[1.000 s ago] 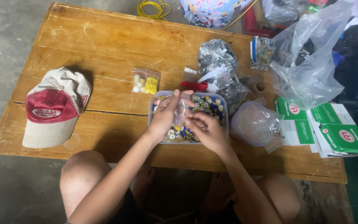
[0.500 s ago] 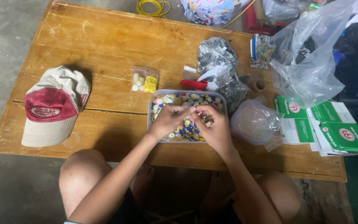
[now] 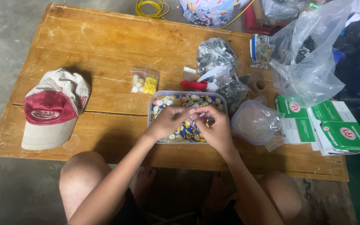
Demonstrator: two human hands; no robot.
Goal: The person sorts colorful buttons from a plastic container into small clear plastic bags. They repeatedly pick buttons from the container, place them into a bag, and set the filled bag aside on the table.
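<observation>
Head view: the wooden counter [image 3: 105, 41] fills the frame, with the person's knees under its near edge. At 3 o'clock a big clear bag [image 3: 313, 66] slumps open, and below it lie green-and-white boxes [image 3: 334, 129]. At 9 o'clock sits a red-and-cream cap [image 3: 53, 110]. Just right of centre a clear tub [image 3: 253, 123] stands beside the tray [image 3: 153, 125], a shallow pale container heaped with small coloured buttons [image 3: 180, 131]. At 12 o'clock from the tray a crumpled bag [image 3: 217, 62] of dark bits leans over a red tool [image 3: 193, 85], and at 11 o'clock lies a small pouch [image 3: 144, 81] of white and yellow buttons.

Both hands hover over the middle of the tray. The left hand [image 3: 167, 123] and right hand [image 3: 215, 129] meet fingertip to fingertip, fingers pinched together on something small and pale; what it is I cannot tell, since it is too small to make out.

To do this well, I judge it best to keep both wrists low over the tray so a dropped piece falls back into the heap rather than rolling across the counter. Pinching with thumb and forefinger only leaves the other fingers free to rake buttons aside. The tub sits close at 3 o'clock, so the right elbow should stay tucked to avoid knocking it.
</observation>
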